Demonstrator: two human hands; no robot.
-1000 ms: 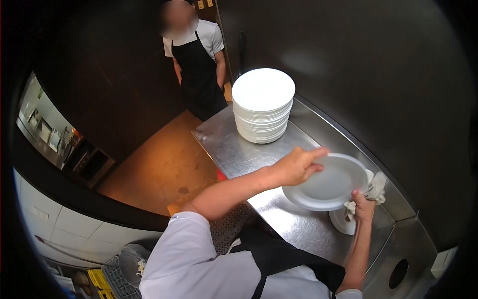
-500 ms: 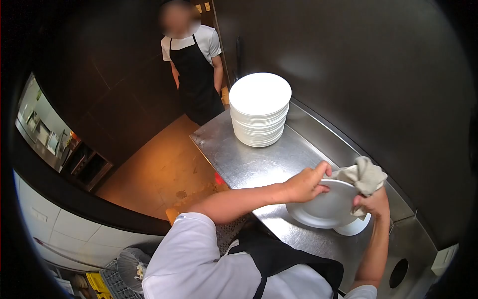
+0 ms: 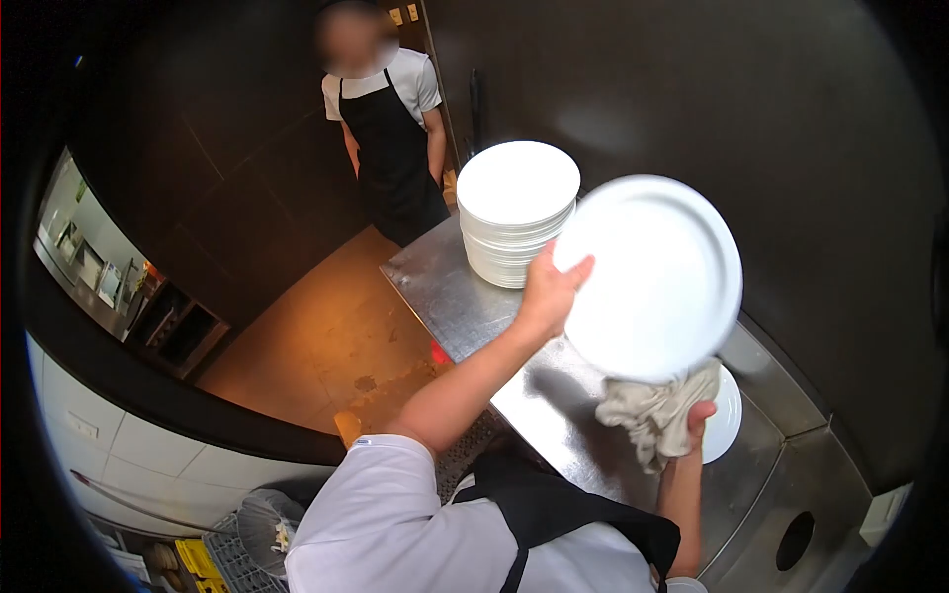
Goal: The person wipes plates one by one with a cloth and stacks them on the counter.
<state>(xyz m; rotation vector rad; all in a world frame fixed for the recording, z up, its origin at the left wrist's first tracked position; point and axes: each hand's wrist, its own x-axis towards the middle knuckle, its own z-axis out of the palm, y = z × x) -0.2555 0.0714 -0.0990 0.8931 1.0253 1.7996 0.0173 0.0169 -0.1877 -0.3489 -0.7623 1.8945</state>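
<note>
A round white plate [image 3: 652, 282] is raised above the metal counter, tilted so that its face shows. My left hand [image 3: 554, 292] grips its left rim, thumb lying over the face. Under the plate's lower edge, my right hand [image 3: 695, 435] is closed on a crumpled beige cloth [image 3: 652, 415], which touches the rim. Another white plate [image 3: 727, 420] rests on the counter behind my right hand, partly covered by it. Just beyond my left hand stands a tall stack of white plates [image 3: 519, 188], overlapped a little by the held plate.
The metal counter [image 3: 435, 287] runs along a dark wall [image 3: 791, 148]. A person in a black apron [image 3: 395, 148] stands past its far end. At lower right is a dark round hole [image 3: 795, 541]. A lined bin [image 3: 259, 529] and grey crate [image 3: 242, 563] sit at lower left.
The plate has been lifted up and tilted to show its face. My left hand moved up and left with its rim, while the cloth in my right hand shifted down and left.
</note>
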